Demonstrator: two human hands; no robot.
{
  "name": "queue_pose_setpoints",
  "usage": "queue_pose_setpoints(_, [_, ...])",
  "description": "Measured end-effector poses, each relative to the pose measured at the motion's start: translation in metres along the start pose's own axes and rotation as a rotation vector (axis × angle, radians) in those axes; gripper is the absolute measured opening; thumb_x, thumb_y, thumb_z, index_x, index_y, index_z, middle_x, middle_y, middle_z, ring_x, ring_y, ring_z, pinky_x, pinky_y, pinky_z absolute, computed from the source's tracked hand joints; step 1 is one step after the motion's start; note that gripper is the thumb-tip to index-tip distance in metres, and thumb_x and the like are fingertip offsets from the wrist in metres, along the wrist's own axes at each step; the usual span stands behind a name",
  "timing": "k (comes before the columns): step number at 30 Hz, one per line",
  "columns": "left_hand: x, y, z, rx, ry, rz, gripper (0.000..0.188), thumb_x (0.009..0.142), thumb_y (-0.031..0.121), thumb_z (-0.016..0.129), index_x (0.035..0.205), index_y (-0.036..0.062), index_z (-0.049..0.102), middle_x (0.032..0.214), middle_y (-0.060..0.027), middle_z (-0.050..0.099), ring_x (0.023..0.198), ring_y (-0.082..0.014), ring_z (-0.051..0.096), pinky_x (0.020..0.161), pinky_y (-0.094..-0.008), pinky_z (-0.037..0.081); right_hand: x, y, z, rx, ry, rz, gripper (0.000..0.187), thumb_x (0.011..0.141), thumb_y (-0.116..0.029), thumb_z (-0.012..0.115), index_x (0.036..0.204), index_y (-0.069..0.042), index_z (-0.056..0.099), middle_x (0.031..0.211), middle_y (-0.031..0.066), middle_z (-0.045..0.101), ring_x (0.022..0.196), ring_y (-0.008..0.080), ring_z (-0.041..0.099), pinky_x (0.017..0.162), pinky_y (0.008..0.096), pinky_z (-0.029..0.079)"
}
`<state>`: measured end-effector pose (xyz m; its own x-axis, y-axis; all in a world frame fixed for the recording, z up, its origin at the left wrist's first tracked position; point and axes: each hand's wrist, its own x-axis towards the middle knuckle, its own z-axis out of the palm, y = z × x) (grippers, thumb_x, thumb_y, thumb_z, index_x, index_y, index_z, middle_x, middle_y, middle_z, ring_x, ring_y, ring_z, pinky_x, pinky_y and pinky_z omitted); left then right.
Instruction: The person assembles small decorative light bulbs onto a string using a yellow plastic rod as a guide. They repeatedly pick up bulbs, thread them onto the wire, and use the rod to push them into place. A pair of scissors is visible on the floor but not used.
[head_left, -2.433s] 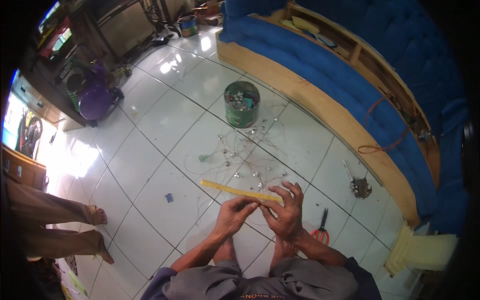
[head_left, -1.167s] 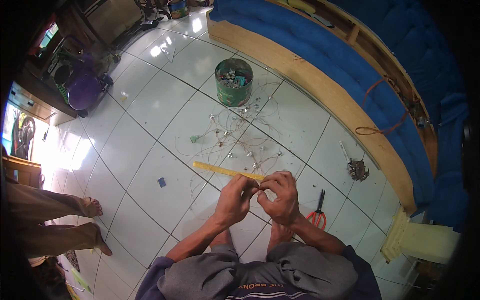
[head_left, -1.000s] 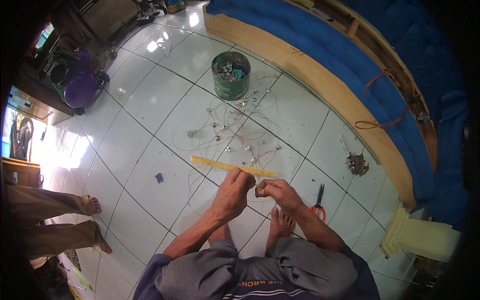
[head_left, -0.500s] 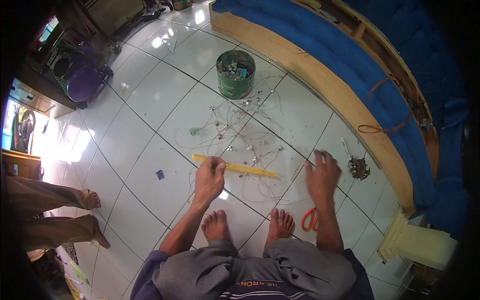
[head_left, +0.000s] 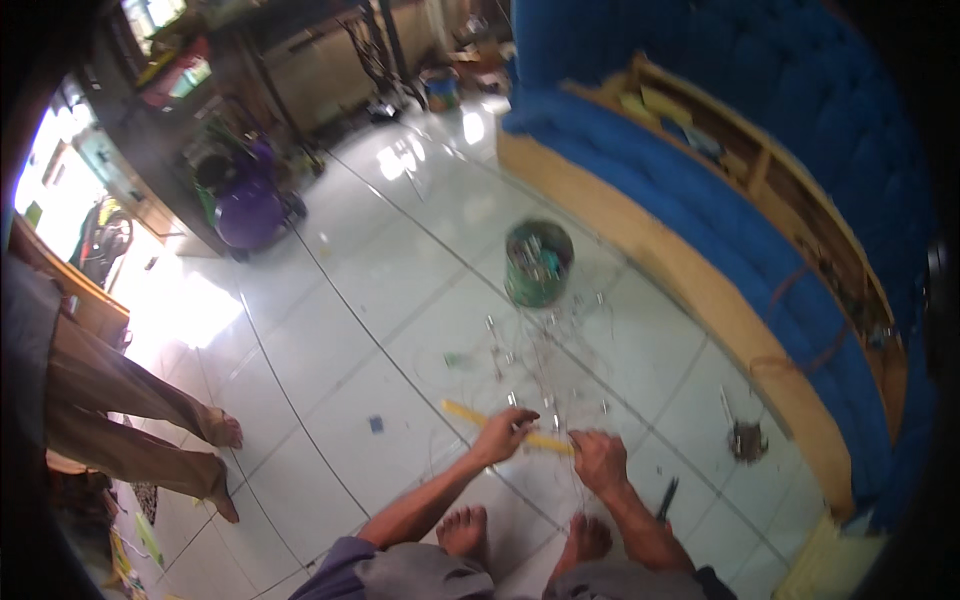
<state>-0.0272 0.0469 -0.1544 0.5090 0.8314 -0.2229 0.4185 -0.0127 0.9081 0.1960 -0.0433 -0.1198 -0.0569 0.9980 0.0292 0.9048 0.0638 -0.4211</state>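
A narrow yellow strip (head_left: 550, 443) lies slantwise in front of me, low over the white tiled floor. My left hand (head_left: 500, 437) covers its middle, fingers curled and closed on it. At the strip's right end is my right hand (head_left: 600, 460), its fingertips pressed together on that end; blur hides the exact pinch. Just beyond the hands, thin wires with small shiny metal parts (head_left: 556, 422) spread in a loose tangle. A dark pointed tool (head_left: 668, 498) shows beside my right forearm, which may cover part of it.
A green tin (head_left: 530, 285) full of small scraps stands beyond the wires. To the right runs a blue padded seat with a wooden base (head_left: 640, 315); a brown clump (head_left: 747, 440) lies near it. At the left stand another person's legs (head_left: 150, 400). A blue chip (head_left: 376, 424) lies on the floor.
My right hand has moved left from open floor to the strip's right end. The view has tilted up and shifted, showing more of the room's far side.
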Motion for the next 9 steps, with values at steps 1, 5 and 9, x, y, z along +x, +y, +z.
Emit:
queue_pose_setpoints(1, [0.005,-0.007,-0.002,0.143,0.012,0.051,0.050,0.096,0.026,0.069,0.138,0.0030,0.057,0.132,-0.0218,0.062,0.124,-0.0377,0.058,0.105,-0.0438,0.046,0.001,0.011,0.005,-0.046,-0.133,0.133,0.042,0.090,-0.018,0.067,0.130,-0.008,0.065,0.104,0.0144,0.071,0.096,0.0347,0.068,0.080,0.0503,0.052])
queue_pose_setpoints(5, [0.000,-0.007,-0.055,0.314,0.087,0.102,0.052,0.099,0.034,0.065,0.141,0.0050,0.056,0.144,-0.0239,0.053,0.130,-0.0405,0.055,0.109,-0.0459,0.046,-0.031,0.064,-0.006,0.017,-0.058,0.359,0.074,0.086,-0.020,0.071,0.150,0.001,0.041,0.126,0.0233,0.064,0.110,0.0418,0.065,0.099,0.0500,0.050])
queue_pose_setpoints(9, [-0.062,-0.010,-0.123,0.314,0.111,-0.293,0.038,0.098,0.038,0.061,0.105,0.0032,0.073,0.094,-0.0193,0.074,0.093,-0.0351,0.072,0.087,-0.0435,0.055,-0.108,0.118,-0.045,0.184,-0.552,0.675,0.083,0.087,-0.031,0.073,0.152,0.004,0.035,0.116,0.0238,0.069,0.109,0.0357,0.068,0.098,0.0484,0.052])
